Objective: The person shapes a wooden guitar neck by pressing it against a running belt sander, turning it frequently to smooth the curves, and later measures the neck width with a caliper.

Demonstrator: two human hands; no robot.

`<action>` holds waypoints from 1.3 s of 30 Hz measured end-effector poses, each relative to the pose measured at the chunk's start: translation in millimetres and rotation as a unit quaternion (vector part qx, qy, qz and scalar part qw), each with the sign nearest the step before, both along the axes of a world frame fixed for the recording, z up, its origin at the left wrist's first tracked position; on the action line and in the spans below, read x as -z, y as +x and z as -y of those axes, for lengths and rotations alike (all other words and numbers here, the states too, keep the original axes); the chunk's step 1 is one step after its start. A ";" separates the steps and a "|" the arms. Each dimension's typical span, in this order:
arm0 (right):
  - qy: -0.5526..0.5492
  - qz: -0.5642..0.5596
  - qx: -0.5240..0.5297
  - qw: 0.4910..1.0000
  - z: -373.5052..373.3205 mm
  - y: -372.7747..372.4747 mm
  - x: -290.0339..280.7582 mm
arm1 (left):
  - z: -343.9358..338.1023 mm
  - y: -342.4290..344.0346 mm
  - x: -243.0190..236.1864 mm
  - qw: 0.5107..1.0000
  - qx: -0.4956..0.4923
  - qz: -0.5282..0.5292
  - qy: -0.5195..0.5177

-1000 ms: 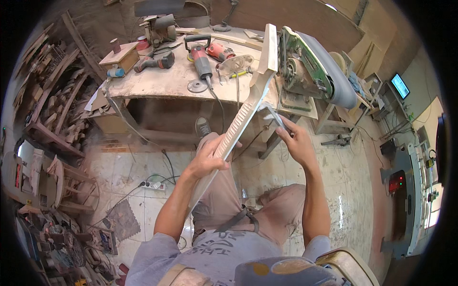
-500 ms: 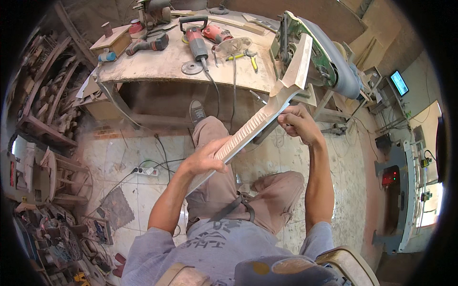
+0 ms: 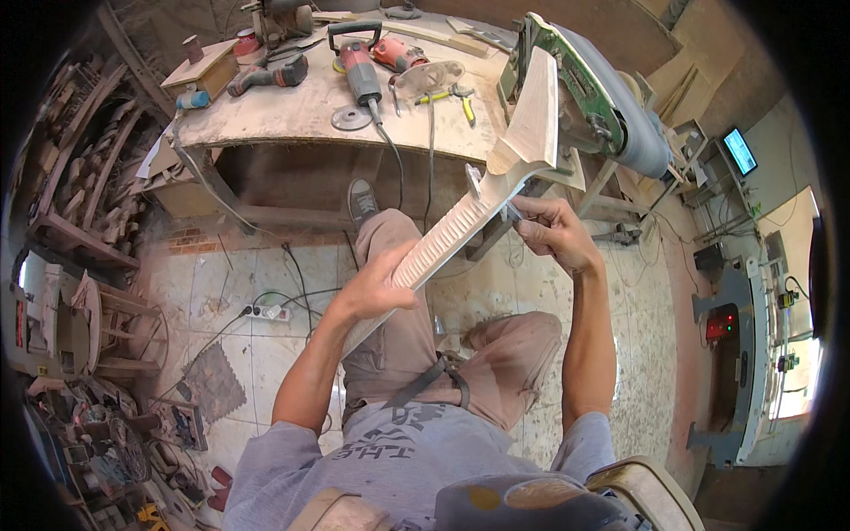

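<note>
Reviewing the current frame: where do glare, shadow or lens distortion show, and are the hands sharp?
Head view: the workbench edge appears bowed by the fisheye, and corners go black; a bright patch at far right is blown out; shadow darkens the space underneath; left hand, right hand and ridged wooden workpiece look reasonably sharp.

the floor point(image 3: 637, 372) is laid with dusty pale tiles. a workbench point(image 3: 266, 119) is backed by a brown panel point(image 3: 615, 34); at left, wood pieces point(image 3: 84, 150) are stacked on a rack point(image 3: 84, 242). 1 lit screen point(image 3: 739, 151) is set by a grey wall point(image 3: 781, 128).
</note>
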State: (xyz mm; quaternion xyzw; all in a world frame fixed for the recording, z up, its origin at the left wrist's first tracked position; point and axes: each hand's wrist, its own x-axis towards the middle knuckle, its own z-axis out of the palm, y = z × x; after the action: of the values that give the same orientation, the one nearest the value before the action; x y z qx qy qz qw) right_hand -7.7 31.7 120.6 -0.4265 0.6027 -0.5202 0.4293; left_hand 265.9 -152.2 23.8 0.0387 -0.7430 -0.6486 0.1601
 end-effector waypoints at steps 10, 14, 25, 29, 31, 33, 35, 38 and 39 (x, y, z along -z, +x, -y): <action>-0.007 -0.028 0.020 0.999 -5.6 -5.1 11.7 | -2.2 2.2 -8.4 0.998 -0.011 0.015 -0.054; -0.005 -0.072 0.014 0.997 -8.8 -15.2 16.0 | -4.2 -2.1 -3.4 0.999 0.001 0.011 -0.040; -0.034 -0.195 0.069 0.978 10.3 29.4 3.6 | 23.8 5.0 22.4 0.997 -0.026 0.016 -0.071; -0.034 -0.329 0.032 0.943 30.2 82.6 -3.8 | 29.8 23.8 28.5 0.982 -0.087 0.101 -0.132; -0.110 -0.407 0.013 0.907 39.6 100.0 16.0 | 29.8 33.5 36.5 0.968 -0.123 0.145 -0.162; -0.164 -0.481 0.002 0.861 46.8 114.6 31.3 | 32.6 44.4 61.9 0.978 -0.141 0.057 -0.139; -0.133 -0.497 -0.033 0.857 50.6 125.5 38.9 | 34.7 57.2 109.3 0.977 -0.191 0.032 -0.087; -0.115 -0.510 -0.053 0.851 52.8 131.0 47.1 | 37.0 62.7 139.1 0.974 -0.212 0.043 -0.072; -0.120 -0.507 -0.057 0.852 53.8 131.3 50.1 | 37.4 66.4 147.1 0.973 -0.215 0.051 -0.071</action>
State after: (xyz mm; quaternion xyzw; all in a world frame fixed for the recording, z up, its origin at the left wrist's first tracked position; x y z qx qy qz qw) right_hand 123.6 -22.1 70.5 -0.7125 0.6443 -0.2753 0.0386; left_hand 332.3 -189.6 -123.3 0.2187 -0.7688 -0.5417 0.2603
